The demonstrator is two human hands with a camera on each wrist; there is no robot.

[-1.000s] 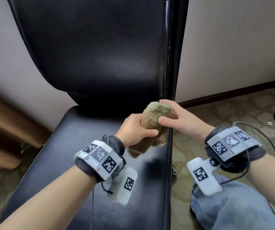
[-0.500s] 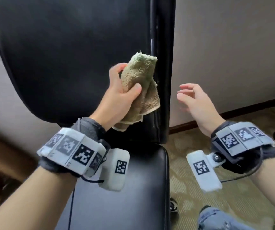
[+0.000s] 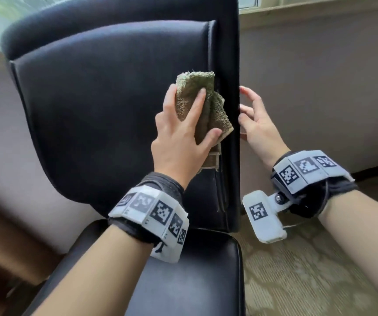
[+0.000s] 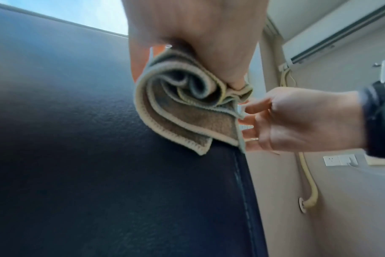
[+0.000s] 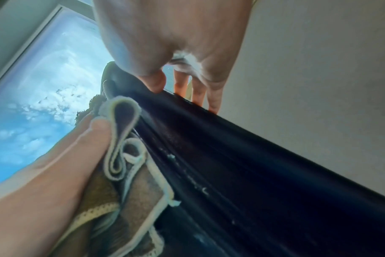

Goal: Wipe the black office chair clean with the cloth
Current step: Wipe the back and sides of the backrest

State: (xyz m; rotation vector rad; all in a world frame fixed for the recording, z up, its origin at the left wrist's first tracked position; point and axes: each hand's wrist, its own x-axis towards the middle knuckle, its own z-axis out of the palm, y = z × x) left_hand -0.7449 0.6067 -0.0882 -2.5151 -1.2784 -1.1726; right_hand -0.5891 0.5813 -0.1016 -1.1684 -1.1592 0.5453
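Loosely bunched, the cloth (image 3: 202, 106) gripped in the left hand (image 3: 178, 135) could snag on the office chair (image 3: 106, 106) backrest's edge; the right hand (image 3: 257, 124), fingers relaxed, steadies that edge.

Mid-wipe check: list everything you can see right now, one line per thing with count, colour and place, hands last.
office chair: one, black, centre, backrest upright above seat
cloth: one, olive-green, folded, against backrest near its right edge
carpet: one, beige patterned, lower right
wall: beige, behind the chair
air conditioner: one, white, high on wall
wall socket: white, on wall
left hand: grips the cloth
right hand: fingers touch the backrest's right edge, holding nothing
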